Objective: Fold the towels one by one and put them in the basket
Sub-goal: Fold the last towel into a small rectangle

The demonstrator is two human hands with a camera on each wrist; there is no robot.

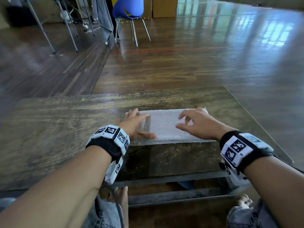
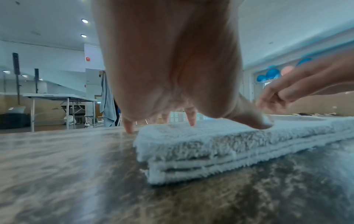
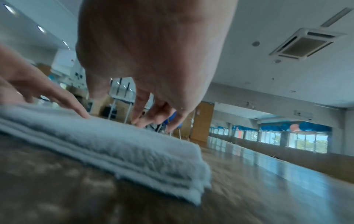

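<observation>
The towel (image 1: 166, 127) lies folded into a long strip of several layers on the wooden worktop (image 1: 65, 129), at about 12 o'clock from the person and near the worktop's right end. The left hand (image 1: 134, 125) rests on the strip's left end with fingers spread and straight, thumb on the near edge; this grip encloses nothing. The right hand (image 1: 195, 124) sits over the right end, fingers loosely bent with tips touching or nearly touching the pile; it holds nothing.

Procedure, as judged: pinch the right end through all layers, carry it toward 9 o'clock onto the left end, align edges, then press flat. Keep the left hand down so the stack does not slide.

The basket is not in view. A blue chair (image 1: 130, 9) stands well apart at 12 o'clock on the floor. Nothing on the worktop obstructs the fold.
</observation>
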